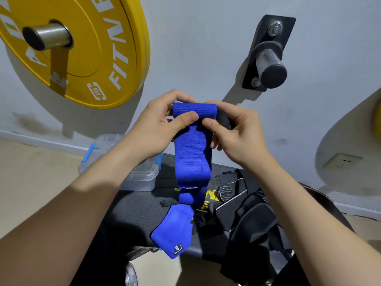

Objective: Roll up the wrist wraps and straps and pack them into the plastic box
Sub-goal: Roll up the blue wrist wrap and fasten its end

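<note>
Gripping the blue wrist wrap (192, 157) at its rolled top, left hand (156, 129) and right hand (237, 137) both curled, thumbs pressing; tail trails onto bench (140, 211), plastic box (142, 178) by its far-left corner

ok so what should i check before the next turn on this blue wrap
1. Grip: left hand and right hand both pinch the rolled top of the blue wrap: ok.
2. Roll edges: even across the top: ok.
3. Tail: hangs down to the bench; whether it lies free: cannot tell.
4. Plastic box lid off: partly hidden: cannot tell.
5. Black straps rolled: lying loose on the bench: not ok.
</note>
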